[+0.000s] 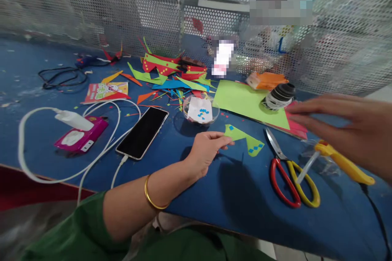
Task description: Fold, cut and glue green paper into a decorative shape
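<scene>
1. Head view, far left: a purple box (pixel 88 135) with a white charger plugged in sits on a blue table (pixel 183 195), beside a coiled white cable (pixel 20 142).

2. A dark-screened phone (pixel 142 132) lies at a slant, and behind it colorful paper cut-outs (pixel 159 65) crowd near a perforated screen.

3. A clear bowl (pixel 217 112) holds a white card (pixel 196 104) dotted with small blue pieces (pixel 202 113).

4. In front of the bowl, a left hand (pixel 202 153) closes thumb and fingers in a pinch on one end of a green paper cut-out (pixel 237 132), which carries blue diamonds at both ends.

5. Just behind lies a green sheet (pixel 237 98), a black-capped bottle (pixel 279 97) standing on it; nearer, red-and-yellow-handled scissors (pixel 281 157) rest open-handled.

6. At right, a blurred right hand (pixel 346 122) hovers with fingers extended and slightly parted; whether they carry a tiny piece cannot be told. A yellow corded tool (pixel 344 163) lies below it.

7. The step in hand appears to be trimming the cut-out with blue diamonds; adding another would call for a steady left pinch and a fine, light right-hand placement.
</scene>
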{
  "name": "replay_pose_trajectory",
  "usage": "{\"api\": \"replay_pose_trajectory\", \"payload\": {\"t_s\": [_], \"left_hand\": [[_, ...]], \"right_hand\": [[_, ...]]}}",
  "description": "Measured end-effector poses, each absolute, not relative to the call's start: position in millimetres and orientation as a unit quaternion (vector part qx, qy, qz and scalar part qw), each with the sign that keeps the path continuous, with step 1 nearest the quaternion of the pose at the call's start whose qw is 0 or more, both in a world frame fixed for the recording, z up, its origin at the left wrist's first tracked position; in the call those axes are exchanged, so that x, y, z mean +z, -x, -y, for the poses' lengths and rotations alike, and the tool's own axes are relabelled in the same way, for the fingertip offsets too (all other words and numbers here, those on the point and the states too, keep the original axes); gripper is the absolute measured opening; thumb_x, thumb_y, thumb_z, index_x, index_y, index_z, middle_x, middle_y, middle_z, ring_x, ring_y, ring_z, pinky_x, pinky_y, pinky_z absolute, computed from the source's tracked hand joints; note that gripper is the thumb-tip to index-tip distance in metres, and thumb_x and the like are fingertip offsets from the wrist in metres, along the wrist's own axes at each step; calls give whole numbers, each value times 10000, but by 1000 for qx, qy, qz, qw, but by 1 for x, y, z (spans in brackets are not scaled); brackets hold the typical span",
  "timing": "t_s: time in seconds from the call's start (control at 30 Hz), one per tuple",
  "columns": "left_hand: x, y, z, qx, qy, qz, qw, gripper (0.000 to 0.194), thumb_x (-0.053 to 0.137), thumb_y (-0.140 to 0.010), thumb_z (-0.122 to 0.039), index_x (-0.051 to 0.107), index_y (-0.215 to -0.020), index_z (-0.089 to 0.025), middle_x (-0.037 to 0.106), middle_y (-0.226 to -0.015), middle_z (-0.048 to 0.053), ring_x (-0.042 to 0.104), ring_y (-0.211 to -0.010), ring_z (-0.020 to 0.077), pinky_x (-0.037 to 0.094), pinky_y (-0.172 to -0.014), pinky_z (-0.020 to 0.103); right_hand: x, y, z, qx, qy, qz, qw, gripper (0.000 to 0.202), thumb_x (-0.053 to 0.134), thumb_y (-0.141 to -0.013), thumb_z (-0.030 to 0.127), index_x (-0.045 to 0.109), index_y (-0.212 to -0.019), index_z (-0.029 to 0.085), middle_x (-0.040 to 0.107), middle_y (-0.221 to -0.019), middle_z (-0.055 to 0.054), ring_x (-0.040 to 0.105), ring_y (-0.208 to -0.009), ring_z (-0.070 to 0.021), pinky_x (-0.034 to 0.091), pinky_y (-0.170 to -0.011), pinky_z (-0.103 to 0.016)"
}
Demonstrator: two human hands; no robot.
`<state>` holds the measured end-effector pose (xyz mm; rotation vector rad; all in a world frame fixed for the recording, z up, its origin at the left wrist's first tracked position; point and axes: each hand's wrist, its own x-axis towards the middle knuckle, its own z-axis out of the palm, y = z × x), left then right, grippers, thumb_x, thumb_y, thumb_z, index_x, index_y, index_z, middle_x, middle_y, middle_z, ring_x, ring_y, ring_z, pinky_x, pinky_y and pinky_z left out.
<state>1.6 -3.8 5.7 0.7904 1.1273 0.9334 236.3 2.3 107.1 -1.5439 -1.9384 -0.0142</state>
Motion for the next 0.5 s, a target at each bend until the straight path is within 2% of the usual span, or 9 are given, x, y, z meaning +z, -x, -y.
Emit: {"api": "replay_pose_trajectory", "payload": {"t_s": [0.03,0.1,0.2,0.3,0.5], "left_hand": [[6,-2,4,415,-350,-496,678,76,754,-697,-249,765,-657,-186,749,-740,64,541,-641,121,388,-626,270],[6,-2,5,420,-344,-486,685,75,757,-699,-234,761,-651,-176,746,-727,68,554,-647,129,406,-646,281],[6,-3,4,423,-332,-488,687,70,747,-706,-212,755,-649,-172,737,-699,65,572,-651,141,425,-662,291],[6,-3,3,412,-328,-492,693,41,740,-697,-189,757,-665,-171,730,-677,53,581,-650,144,434,-671,291],[8,-2,5,394,-306,-490,715,94,747,-678,-176,721,-587,-180,698,-637,22,551,-625,126,414,-663,274]], "right_hand": [[109,-212,-14,3,521,808,274,309,630,-801,598,792,-832,337,771,-924,-6,697,-806,-181,477,-693,-353],[106,-172,-38,7,437,872,219,280,548,-895,441,782,-870,291,770,-912,-3,694,-832,-173,482,-732,-335],[89,-126,-73,-14,455,888,61,222,566,-881,271,787,-894,262,759,-953,-9,672,-811,-172,441,-680,-303],[72,-95,-98,-40,456,887,-65,267,538,-874,209,794,-936,250,765,-931,-27,672,-834,-180,405,-654,-281],[55,-76,-113,-70,471,872,-116,272,538,-849,194,799,-924,206,775,-916,-92,687,-832,-234,366,-626,-305]]}}
